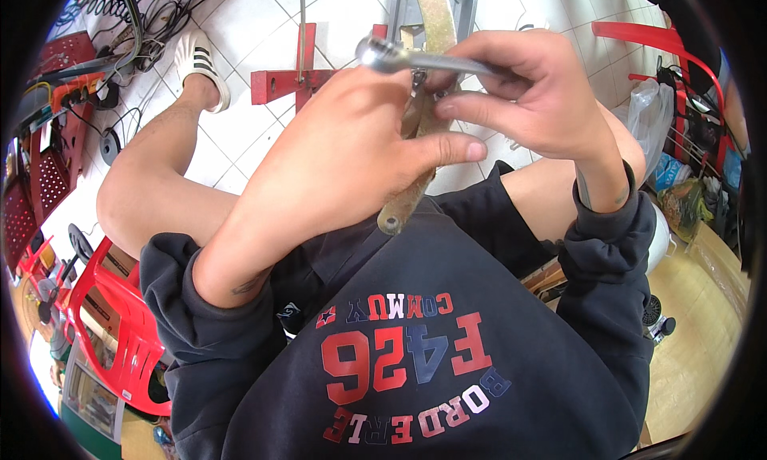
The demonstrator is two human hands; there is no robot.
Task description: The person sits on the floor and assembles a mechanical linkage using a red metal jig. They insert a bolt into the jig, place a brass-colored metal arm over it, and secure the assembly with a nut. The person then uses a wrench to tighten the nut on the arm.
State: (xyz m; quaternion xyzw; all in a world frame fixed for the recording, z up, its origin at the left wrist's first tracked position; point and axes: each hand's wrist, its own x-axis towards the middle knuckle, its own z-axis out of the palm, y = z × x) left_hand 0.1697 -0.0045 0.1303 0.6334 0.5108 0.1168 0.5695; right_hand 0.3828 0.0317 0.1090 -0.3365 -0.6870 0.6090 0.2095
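A worn, curved metal bar (436, 21) stretches from the top of the view down past my hands to a holed lower end (391, 222) above my lap. My left hand (335, 140) is wrapped round its middle, thumb pointing right, with most fingers hidden behind the hand. A shiny ratchet wrench (447, 62) lies crosswise over the bar, slightly blurred. Its handle is in the closed fingers of my right hand (543, 101), and its round head is above my left knuckles. Between the hands a small bolt-like piece (419, 78) shows at the bar.
A grey tray (466, 13) lies on the tiled floor beyond my hands. Left of it stands a red metal frame (276, 85). Cables (160, 21) tangle at the far left. Red plastic chairs (128, 332) stand at the left and right, with a clear plastic bag (649, 113) by the right one.
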